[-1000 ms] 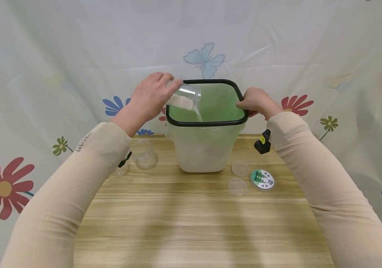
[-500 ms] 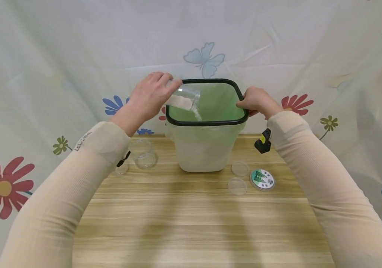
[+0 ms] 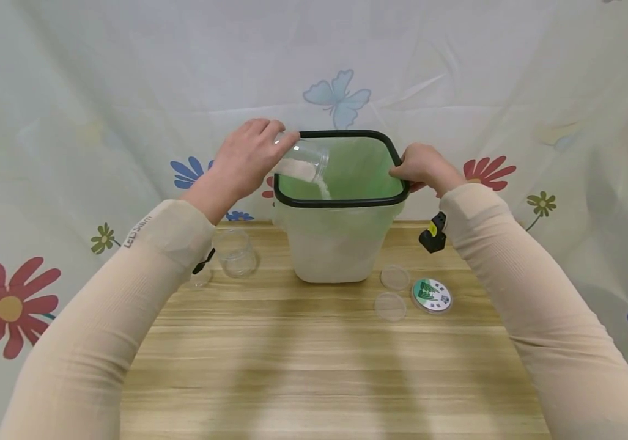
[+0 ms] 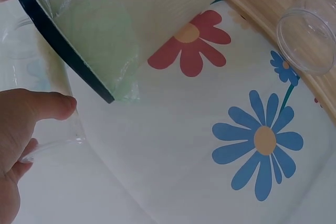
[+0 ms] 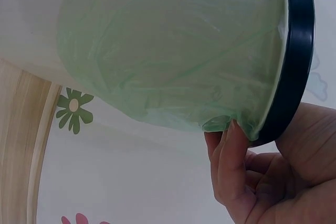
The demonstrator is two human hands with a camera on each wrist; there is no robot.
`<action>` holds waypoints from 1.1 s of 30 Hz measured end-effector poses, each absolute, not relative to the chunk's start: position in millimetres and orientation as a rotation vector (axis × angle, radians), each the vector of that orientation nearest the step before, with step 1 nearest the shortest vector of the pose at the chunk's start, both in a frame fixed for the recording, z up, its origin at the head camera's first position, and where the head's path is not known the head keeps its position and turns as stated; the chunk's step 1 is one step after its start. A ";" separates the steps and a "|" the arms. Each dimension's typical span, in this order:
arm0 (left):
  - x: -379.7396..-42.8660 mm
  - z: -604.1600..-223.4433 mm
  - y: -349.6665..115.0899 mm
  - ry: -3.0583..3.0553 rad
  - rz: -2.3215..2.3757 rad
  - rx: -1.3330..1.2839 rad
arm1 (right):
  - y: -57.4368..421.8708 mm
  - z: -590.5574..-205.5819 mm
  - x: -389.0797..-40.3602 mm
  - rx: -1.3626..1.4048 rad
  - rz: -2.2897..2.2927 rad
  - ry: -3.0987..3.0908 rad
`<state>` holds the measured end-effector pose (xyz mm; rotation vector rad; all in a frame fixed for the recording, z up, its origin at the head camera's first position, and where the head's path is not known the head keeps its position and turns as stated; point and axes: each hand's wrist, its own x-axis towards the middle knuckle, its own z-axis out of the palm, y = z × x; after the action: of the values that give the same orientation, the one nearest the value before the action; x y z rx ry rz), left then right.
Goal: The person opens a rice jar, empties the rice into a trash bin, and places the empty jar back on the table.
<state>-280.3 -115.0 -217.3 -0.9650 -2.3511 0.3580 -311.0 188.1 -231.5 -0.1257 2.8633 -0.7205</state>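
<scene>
My left hand (image 3: 253, 156) grips a clear plastic jar (image 3: 307, 160) tilted over the left side of a trash bin (image 3: 332, 244). Pale grains (image 3: 323, 188) stream from the jar's mouth into the bin, and some still lie inside the jar. The bin stands upright, lined with a green bag (image 3: 354, 165) under a black rim (image 3: 341, 202). With my right hand (image 3: 426, 165) I hold the rim's right side, thumb on the inside. In the right wrist view the fingers (image 5: 231, 166) curl beneath the rim against the bag. The left wrist view catches the jar (image 4: 52, 124) only partly.
An open clear jar (image 3: 236, 253) stands left of the bin, with another clear round piece (image 3: 200, 278) partly behind the left sleeve. To the right lie two clear discs (image 3: 394, 277) and a printed round lid (image 3: 432, 296) on the wooden table (image 3: 314, 366). A flowered curtain (image 3: 181, 61) hangs behind.
Grains keep pouring from the jar, and the amount inside it looks slightly lower. Both hands stay almost in place.
</scene>
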 end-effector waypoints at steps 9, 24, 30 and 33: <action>-280.2 -217.9 -114.4 -2.335 0.388 -0.966 | 188.8 -231.5 -311.5 -0.155 -0.698 2.872; -282.1 -216.6 -113.7 -2.278 0.392 -0.997 | 189.2 -229.6 -310.4 -0.140 -0.685 2.866; -281.5 -215.4 -112.4 -2.246 0.398 -1.013 | 188.6 -228.2 -308.9 -0.141 -0.680 2.866; -280.9 -214.5 -111.8 -2.244 0.402 -1.014 | 188.5 -228.3 -308.7 -0.138 -0.691 2.861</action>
<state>-280.9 -111.8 -214.5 -1.0138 -2.2439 0.4020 -308.7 188.5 -228.3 -0.1379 2.8607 -0.6913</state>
